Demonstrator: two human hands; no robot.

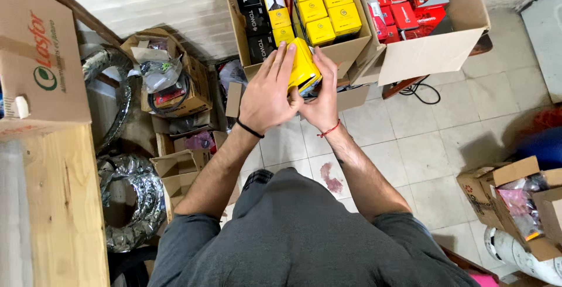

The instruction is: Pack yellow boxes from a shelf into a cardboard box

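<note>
Both my hands hold one small yellow box (303, 64) in front of my chest. My left hand (268, 94) wraps its left side with fingers stretched up along it. My right hand (322, 94) grips its right and lower side. The box is tilted, just in front of an open cardboard carton (348, 53) filled with several yellow boxes (328, 3) and a few black boxes (253, 12).
A second open carton (433, 53) with red boxes (407, 3) stands to the right. Small cartons of parts (172, 82) and wrapped rings (129, 199) lie at left beside a wooden bench (58, 205). More cartons (521, 205) sit at lower right on the tiled floor.
</note>
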